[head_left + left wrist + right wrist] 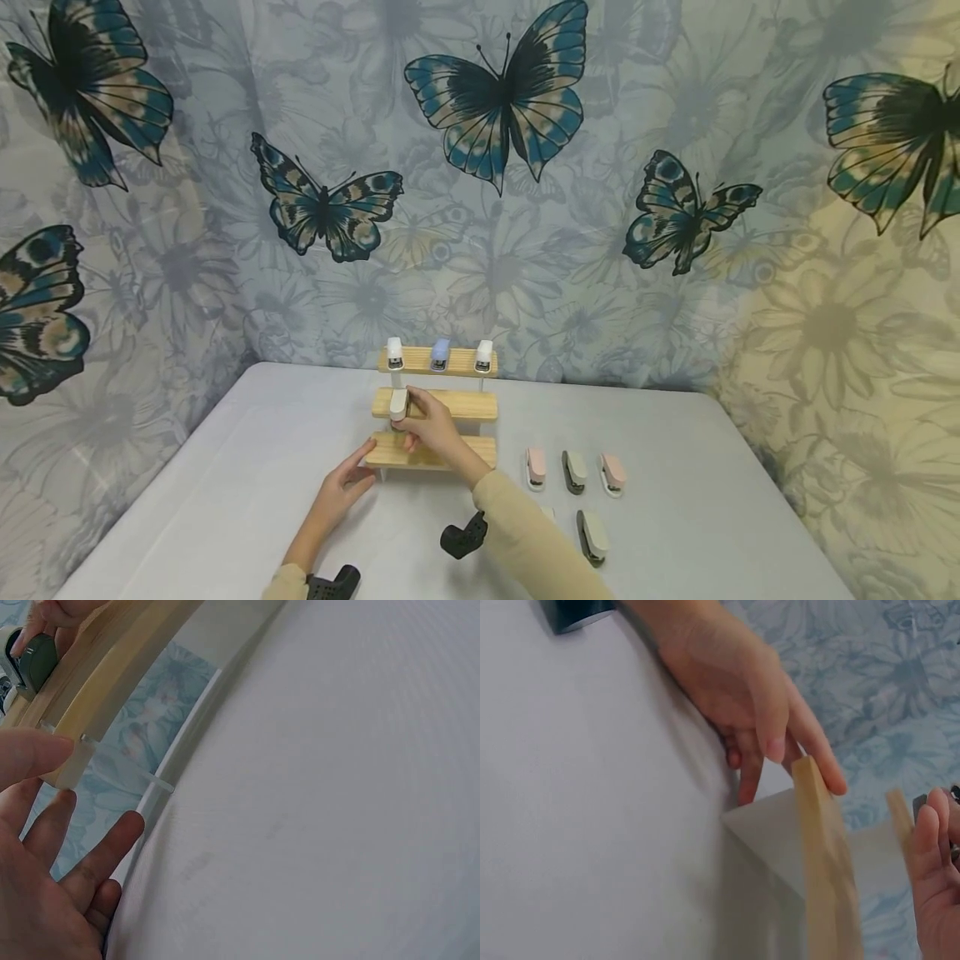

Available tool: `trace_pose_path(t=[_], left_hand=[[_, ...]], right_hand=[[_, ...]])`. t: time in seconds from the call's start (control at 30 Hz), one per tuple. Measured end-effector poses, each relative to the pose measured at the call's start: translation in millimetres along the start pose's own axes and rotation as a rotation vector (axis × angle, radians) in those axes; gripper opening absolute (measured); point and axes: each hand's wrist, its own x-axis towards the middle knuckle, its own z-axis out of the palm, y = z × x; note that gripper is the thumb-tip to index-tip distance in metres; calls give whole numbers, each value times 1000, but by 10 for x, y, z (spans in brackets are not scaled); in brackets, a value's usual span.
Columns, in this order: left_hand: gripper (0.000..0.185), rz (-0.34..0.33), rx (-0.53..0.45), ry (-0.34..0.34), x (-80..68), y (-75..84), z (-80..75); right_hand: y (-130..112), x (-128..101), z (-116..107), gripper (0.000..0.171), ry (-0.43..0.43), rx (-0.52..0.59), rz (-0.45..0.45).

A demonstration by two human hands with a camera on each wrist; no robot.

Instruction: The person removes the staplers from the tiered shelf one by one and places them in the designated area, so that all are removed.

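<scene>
My right hand (pixel 435 429) grips a small stapler (pixel 399 405) with a white top at the left end of the middle shelf (pixel 461 406) of a tiered wooden stand. Its dark green base (pixel 39 666) shows in the left wrist view, close against the wood. Fingers of my left hand (pixel 343 487) rest at the left end of the bottom shelf (pixel 450 452), mostly straight. In the right wrist view, the left index finger (pixel 821 754) lies along that shelf's end, with the thumb near its edge. Part of the held stapler is hidden behind the right fingers.
On the top shelf (pixel 417 360) stand a white stapler (pixel 394 352), a blue one (pixel 440 353) and another white one (pixel 484 355). Several more lie right of the stand, including a pink stapler (pixel 536 467) and a cream-and-dark stapler (pixel 592 537). The right sleeve mostly covers one.
</scene>
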Motion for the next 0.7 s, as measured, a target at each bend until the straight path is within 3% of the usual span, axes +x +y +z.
trace_pose_path(t=[0.17, 0.4, 0.6, 0.7], left_hand=[[49, 40, 8, -17, -1, -28, -1], [45, -28, 15, 17, -29, -74, 20], [44, 3, 32, 25, -13, -23, -5], [44, -2, 27, 21, -15, -25, 3]], right_hand=[[-69, -87, -38, 60, -21, 21, -23], [-147, -258, -104, 57, -44, -20, -51], [-266, -396, -224, 54, -18, -34, -86], [-208, -435, -334, 55, -16, -12, -110]])
